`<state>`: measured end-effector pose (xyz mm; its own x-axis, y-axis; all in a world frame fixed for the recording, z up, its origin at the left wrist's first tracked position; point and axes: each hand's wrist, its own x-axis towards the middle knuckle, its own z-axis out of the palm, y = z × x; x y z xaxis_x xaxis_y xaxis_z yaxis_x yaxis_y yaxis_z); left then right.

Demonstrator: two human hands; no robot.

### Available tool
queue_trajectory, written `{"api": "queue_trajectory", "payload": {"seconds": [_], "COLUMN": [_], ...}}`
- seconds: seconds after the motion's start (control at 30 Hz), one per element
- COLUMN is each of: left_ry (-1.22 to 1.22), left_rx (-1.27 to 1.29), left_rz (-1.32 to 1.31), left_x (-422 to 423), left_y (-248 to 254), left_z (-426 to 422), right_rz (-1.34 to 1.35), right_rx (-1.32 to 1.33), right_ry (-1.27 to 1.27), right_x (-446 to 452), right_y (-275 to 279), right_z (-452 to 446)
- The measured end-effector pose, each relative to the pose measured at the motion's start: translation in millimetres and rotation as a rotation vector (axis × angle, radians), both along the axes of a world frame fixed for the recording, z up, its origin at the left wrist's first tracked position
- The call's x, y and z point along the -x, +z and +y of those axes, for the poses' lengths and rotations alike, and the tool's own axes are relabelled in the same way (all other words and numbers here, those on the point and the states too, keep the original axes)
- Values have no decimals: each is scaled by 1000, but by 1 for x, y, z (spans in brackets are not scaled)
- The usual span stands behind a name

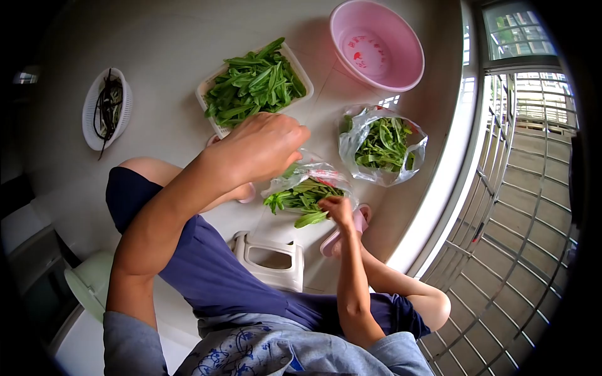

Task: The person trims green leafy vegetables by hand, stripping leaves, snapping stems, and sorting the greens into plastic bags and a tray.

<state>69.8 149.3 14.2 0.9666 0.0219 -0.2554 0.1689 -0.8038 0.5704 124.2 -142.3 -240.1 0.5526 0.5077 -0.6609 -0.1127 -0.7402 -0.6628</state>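
Observation:
My left hand (266,145) is raised with its fingers curled in, in front of a shallow basket (305,69) heaped with long green leaves (254,81). Its fingertips are mostly hidden; a bit of green shows just below them, and I cannot tell whether it is held. Lower down, my right hand (337,210) pinches a leafy green (311,219) at the mouth of a clear plastic bag (332,174). More stemmed greens (298,197) spill out of that bag.
A second plastic bag (348,150) of greens (384,144) lies to the right. Behind it stands a pink basin (401,47). At left is a white oval basket (89,116) with dark, thin pods or stems. A plastic stool (269,276) is between my legs; a barred window (501,219) lies right.

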Motion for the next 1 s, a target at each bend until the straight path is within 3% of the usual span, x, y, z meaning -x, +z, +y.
{"api": "queue_trajectory", "payload": {"seconds": [0.03,0.1,0.17,0.23,0.3,0.37,0.43,0.47,0.5,0.57,0.6,0.7,0.77,0.8,0.83,0.87,0.97,1.0], "left_ry": [-3,-21,-31,-41,-36,-37,-30,-38,-47,-61,-86,-142,-167,-178,-184,-172,-159,-147], "left_rx": [0,-3,4,9,3,12,19,21,24,0,-15,-45,-78,-61,-59,-82,-98,-96], "left_rz": [-12,-27,-51,-80,-24,-16,0,-7,-14,17,14,-17,-102,-90,-93,-57,6,39], "left_x": [-2,-4,-6,-10,-11,-12,-12,-12,-13,-16,-17,-16,-14,-13,-11,-10,-8,-7], "left_y": [1,2,2,3,4,4,2,1,2,4,5,-2,-8,-12,-9,-6,-5,-6], "left_z": [-1,-4,-7,-10,-12,-13,-14,-15,-16,-17,-18,-21,-24,-24,-23,-23,-22,-21], "right_rz": [39,-195,-535,-841,-1097,-962,-1075,-1437,-1446,-1427,-926,-1184,-1431,-1101,-952,-840,-711,-538], "right_rx": [-41,-258,-210,-188,140,532,529,418,408,11,434,430,47,128,129,-17,173,335], "right_ry": [-195,-401,-452,-351,-42,183,309,350,350,249,151,332,213,139,20,17,17,148], "right_x": [-21,-55,-88,-124,-154,-162,-180,-182,-182,-175,-168,-152,-127,-113,-96,-79,-24,-10], "right_y": [39,93,124,122,106,119,100,85,79,91,108,114,117,121,112,98,11,10], "right_z": [12,27,38,38,38,50,38,29,27,33,37,34,31,31,24,15,-22,-27]}}
